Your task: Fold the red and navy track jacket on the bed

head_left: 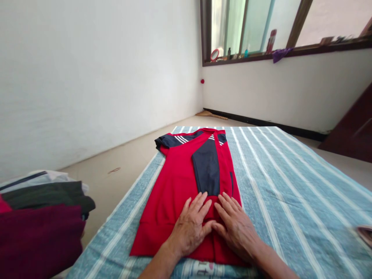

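A red shirt (177, 182) with navy sleeves and white stripes lies on a blue-and-white striped sheet (279, 186). Its right side is folded inward, so a navy sleeve lies down the middle. My left hand (192, 226) rests flat on the lower part of the shirt, fingers spread. My right hand (236, 228) lies flat beside it, fingers stretched toward the folded sleeve. The thumbs nearly touch. Neither hand holds anything.
A pile of folded clothes (40, 217), dark red, black and pale, sits at the left. Bare floor (122, 162) runs between the sheet and the white wall. A window sill (261, 52) with small items is at the back. A dark wooden board (351, 128) leans at right.
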`<control>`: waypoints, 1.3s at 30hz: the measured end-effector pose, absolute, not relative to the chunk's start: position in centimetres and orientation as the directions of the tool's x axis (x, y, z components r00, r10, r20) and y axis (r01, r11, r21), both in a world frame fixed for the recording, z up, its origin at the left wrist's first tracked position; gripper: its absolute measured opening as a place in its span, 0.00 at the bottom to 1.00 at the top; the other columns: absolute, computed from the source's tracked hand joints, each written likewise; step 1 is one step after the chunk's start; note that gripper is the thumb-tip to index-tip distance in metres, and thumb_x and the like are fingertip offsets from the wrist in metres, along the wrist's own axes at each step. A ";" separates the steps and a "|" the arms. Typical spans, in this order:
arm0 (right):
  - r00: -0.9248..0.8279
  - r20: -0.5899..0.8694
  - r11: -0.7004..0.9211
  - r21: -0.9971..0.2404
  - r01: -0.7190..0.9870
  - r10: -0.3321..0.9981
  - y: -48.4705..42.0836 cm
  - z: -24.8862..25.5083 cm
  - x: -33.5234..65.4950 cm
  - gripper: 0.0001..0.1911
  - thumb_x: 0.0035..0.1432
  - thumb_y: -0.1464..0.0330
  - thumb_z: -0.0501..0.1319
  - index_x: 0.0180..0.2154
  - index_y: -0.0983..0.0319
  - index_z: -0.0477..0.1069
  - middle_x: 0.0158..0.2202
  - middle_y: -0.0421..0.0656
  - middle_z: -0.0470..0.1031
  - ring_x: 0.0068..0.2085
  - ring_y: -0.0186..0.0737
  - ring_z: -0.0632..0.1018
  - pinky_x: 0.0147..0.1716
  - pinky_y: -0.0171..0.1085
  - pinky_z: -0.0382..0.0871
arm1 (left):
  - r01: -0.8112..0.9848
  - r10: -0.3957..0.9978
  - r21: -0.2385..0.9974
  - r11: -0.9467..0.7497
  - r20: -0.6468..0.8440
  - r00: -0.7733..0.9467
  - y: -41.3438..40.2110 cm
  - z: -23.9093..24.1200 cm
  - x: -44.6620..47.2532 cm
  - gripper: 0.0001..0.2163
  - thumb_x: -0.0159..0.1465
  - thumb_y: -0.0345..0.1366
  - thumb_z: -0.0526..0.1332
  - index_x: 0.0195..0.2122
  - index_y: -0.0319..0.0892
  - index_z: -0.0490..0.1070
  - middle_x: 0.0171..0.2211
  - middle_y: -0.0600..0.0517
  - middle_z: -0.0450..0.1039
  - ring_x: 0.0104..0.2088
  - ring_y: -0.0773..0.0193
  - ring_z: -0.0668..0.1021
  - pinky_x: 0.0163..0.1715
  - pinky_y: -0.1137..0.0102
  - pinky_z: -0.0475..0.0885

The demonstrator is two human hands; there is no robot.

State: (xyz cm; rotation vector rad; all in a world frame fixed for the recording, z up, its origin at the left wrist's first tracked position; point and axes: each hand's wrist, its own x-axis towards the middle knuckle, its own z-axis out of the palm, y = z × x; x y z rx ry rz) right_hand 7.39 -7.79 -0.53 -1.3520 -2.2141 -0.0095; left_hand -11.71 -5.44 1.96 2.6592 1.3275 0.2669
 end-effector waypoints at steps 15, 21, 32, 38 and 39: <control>0.078 0.543 0.422 -0.726 0.543 0.836 -7.0 -0.7 10.3 0.13 0.63 0.64 0.52 0.45 0.57 0.72 0.48 0.47 0.74 0.52 0.46 0.73 0.53 0.51 0.67 | 0.754 0.788 0.254 -0.606 0.060 0.613 -5.3 2.4 -11.6 0.30 0.64 0.56 0.51 0.62 0.42 0.57 0.65 0.43 0.50 0.64 0.51 0.55 0.60 0.49 0.52; 0.163 0.525 0.382 -0.767 0.515 0.835 -7.0 -1.0 10.7 0.12 0.61 0.63 0.55 0.42 0.57 0.73 0.46 0.46 0.76 0.49 0.46 0.75 0.51 0.50 0.68 | 0.763 0.790 0.234 -0.603 0.043 0.611 -5.3 2.4 -11.4 0.36 0.58 0.54 0.61 0.63 0.41 0.56 0.66 0.41 0.48 0.64 0.49 0.54 0.60 0.48 0.52; -0.161 0.689 0.579 -0.432 0.692 0.707 -7.6 -0.2 9.9 0.15 0.59 0.71 0.56 0.49 0.60 0.69 0.53 0.49 0.71 0.58 0.47 0.67 0.55 0.52 0.65 | 0.742 0.777 0.251 -0.622 0.080 0.624 -5.5 2.3 -11.5 0.34 0.58 0.47 0.63 0.62 0.41 0.56 0.66 0.42 0.49 0.64 0.50 0.54 0.60 0.48 0.52; -0.337 0.614 0.609 -0.305 0.732 0.713 -8.0 -0.5 8.9 0.15 0.58 0.72 0.57 0.48 0.61 0.69 0.54 0.49 0.70 0.59 0.49 0.65 0.56 0.54 0.62 | 0.734 0.772 0.246 -0.633 0.121 0.624 -5.6 1.9 -11.9 0.32 0.59 0.47 0.62 0.62 0.44 0.56 0.65 0.44 0.49 0.64 0.50 0.55 0.60 0.49 0.54; -0.344 0.603 0.605 -0.302 0.737 0.719 -8.0 -0.6 8.9 0.14 0.58 0.72 0.57 0.47 0.61 0.69 0.53 0.49 0.71 0.59 0.49 0.65 0.56 0.54 0.62 | 0.735 0.771 0.240 -0.634 0.121 0.626 -5.6 1.9 -11.9 0.32 0.59 0.47 0.62 0.62 0.43 0.56 0.65 0.44 0.49 0.64 0.50 0.55 0.60 0.49 0.54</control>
